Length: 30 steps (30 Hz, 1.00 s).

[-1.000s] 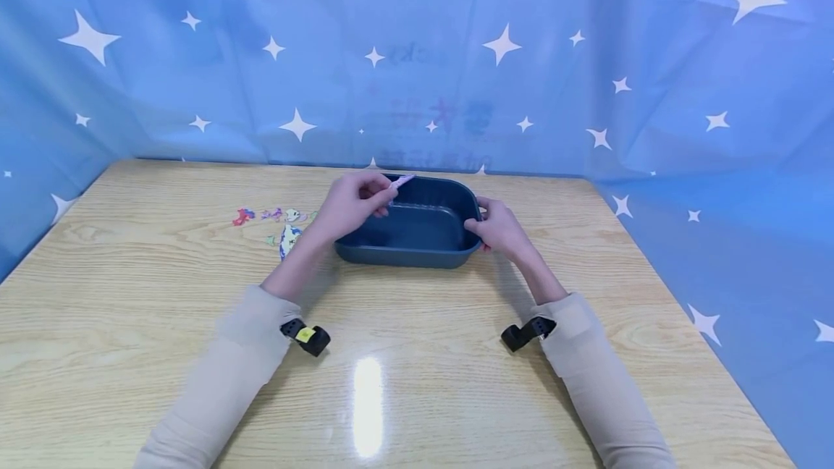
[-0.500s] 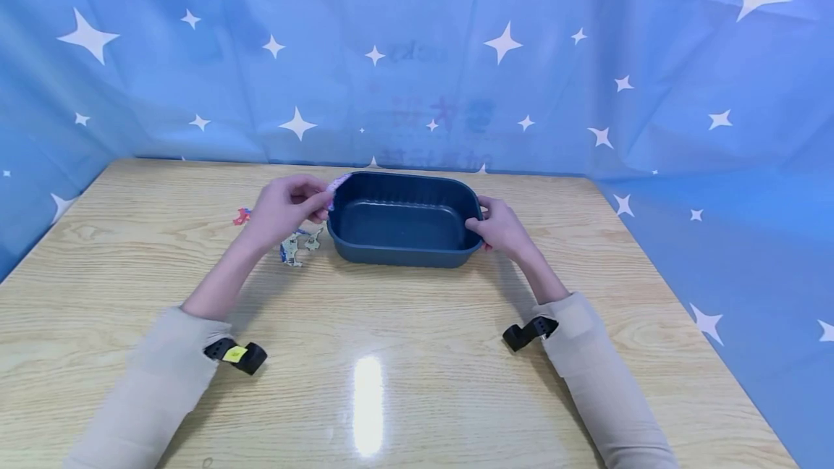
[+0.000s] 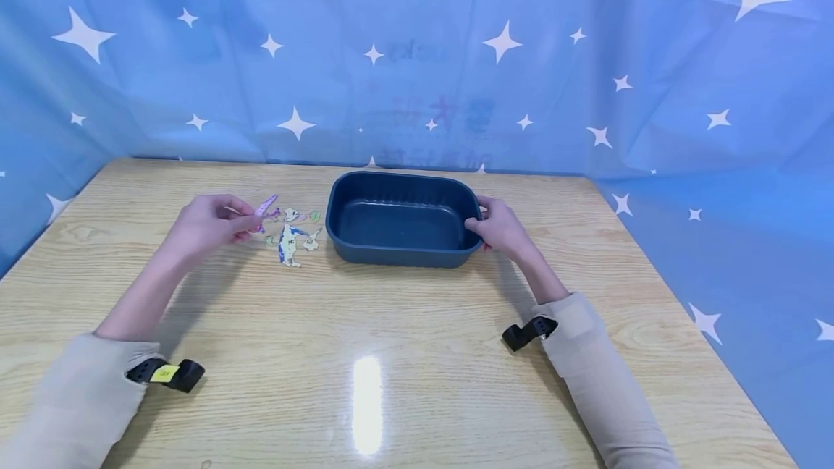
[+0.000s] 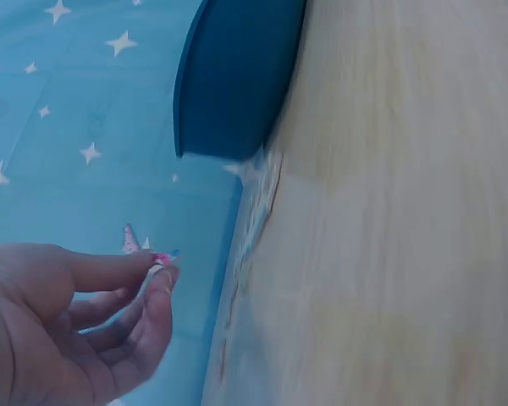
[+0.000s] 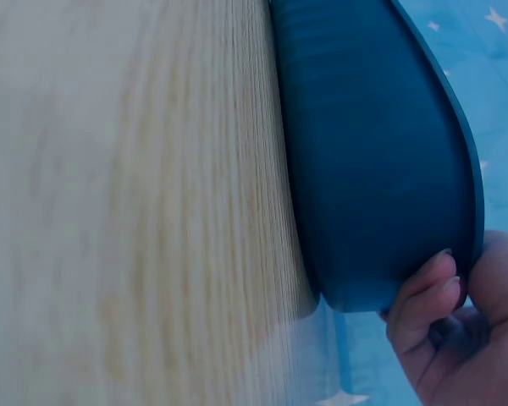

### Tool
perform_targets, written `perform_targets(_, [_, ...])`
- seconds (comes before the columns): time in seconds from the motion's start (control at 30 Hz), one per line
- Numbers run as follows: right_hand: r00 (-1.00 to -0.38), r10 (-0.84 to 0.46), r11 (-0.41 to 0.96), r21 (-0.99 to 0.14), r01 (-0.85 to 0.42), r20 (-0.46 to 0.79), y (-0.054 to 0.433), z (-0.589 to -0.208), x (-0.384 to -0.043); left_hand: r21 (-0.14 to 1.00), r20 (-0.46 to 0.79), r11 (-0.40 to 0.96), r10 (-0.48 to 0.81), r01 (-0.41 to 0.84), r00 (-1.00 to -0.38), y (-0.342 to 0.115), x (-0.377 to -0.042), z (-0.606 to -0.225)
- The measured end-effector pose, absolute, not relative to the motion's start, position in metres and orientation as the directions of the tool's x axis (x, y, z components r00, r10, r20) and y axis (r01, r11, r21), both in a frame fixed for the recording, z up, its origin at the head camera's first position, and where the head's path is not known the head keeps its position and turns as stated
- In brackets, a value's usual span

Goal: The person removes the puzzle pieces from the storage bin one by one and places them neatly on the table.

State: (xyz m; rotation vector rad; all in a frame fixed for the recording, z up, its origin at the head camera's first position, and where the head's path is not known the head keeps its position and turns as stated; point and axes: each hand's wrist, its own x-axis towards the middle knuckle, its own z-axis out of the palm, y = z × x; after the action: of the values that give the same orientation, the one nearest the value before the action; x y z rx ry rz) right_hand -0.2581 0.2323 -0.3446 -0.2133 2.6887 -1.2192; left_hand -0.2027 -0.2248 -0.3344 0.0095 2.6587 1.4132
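Note:
My left hand (image 3: 207,226) is over the left part of the table. Its thumb and fingertips pinch a thin pink-purple cutout piece (image 3: 266,205), which pokes up past the fingertips in the left wrist view (image 4: 130,239). Several flat colourful cutout pieces lie just right of that hand, among them a white-and-blue one (image 3: 287,246), a small white one (image 3: 311,240) and a green one (image 3: 316,216). A dark blue oblong bin (image 3: 404,256) stands mid-table. My right hand (image 3: 500,227) grips its right end, thumb over the rim, fingers against the outer wall (image 5: 364,169).
The wooden table (image 3: 443,353) reaches back to a blue curtain (image 3: 228,78) with white stars. A bright light reflection (image 3: 368,404) lies on the tabletop near the front. Each sleeve carries a black camera mount (image 3: 166,373) at the wrist.
My left hand has moved left, from over the bin to beside the loose pieces, with the pink-purple piece still pinched. My right hand and the bin have stayed in place.

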Motion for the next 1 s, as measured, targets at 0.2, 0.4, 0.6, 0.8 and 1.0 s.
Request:
perform_targets(0.2, [-0.974,-0.198,0.662,-0.748,-0.049,-0.112,0.234,-0.343,-0.256,0.779,-0.228,0.613,0.080,-0.133,-0.970,-0.240,-0.202,-0.336])
perform_targets(0.4, [-0.975,-0.197,0.674,-0.737,-0.057,-0.104,0.233,-0.344,-0.257,0.764,-0.340,0.613,0.115,-0.203,-0.933,-0.243,-0.204,-0.340])
perform_targets(0.6, [-0.975,-0.204,0.667,-0.742,-0.069,-0.092,0.233,-0.345,-0.259,0.763,-0.349,0.610,0.111,-0.214,-0.931,-0.245,-0.203,-0.344])
perform_targets(0.8, [-0.975,-0.201,0.671,-0.739,-0.067,-0.095,0.233,-0.346,-0.259,0.742,-0.334,0.635,0.070,-0.216,-0.940,-0.245,-0.203,-0.345])
perform_targets(1.0, [-0.976,-0.197,0.669,-0.740,-0.064,-0.093,0.232,-0.346,-0.259,0.729,-0.319,0.654,0.062,-0.202,-0.946,-0.247,-0.204,-0.344])
